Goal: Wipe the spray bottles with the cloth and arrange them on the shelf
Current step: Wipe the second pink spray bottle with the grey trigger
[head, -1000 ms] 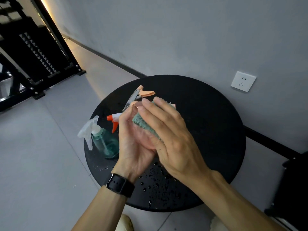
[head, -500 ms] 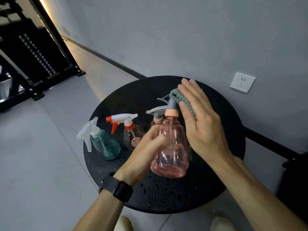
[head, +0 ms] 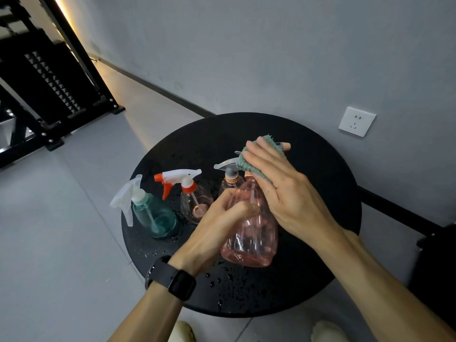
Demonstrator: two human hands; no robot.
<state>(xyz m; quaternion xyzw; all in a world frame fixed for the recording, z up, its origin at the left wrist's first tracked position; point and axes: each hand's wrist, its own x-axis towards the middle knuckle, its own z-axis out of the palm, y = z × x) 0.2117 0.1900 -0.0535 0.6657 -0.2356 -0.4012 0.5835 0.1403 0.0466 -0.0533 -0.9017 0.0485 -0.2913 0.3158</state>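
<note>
My left hand (head: 217,225) grips a pink clear spray bottle (head: 249,235), held upright just above the round black table (head: 320,193). My right hand (head: 278,188) presses a green cloth (head: 249,161) with flat fingers against the bottle's spray head, which the cloth mostly hides. Three more bottles stand on the table to the left: a teal one with a white trigger (head: 153,215), a clear one with an orange-and-white trigger (head: 192,201), and one with a grey trigger (head: 229,178) partly behind the pink bottle.
Water drops speckle the table's near side. A black metal shelf frame (head: 49,95) stands on the floor at the far left. A grey wall with a white socket (head: 356,121) runs behind the table. Grey floor lies to the left.
The pink bottle went from lying wrapped between both hands to upright in my left hand. My right hand moved the cloth up from the body to the spray head.
</note>
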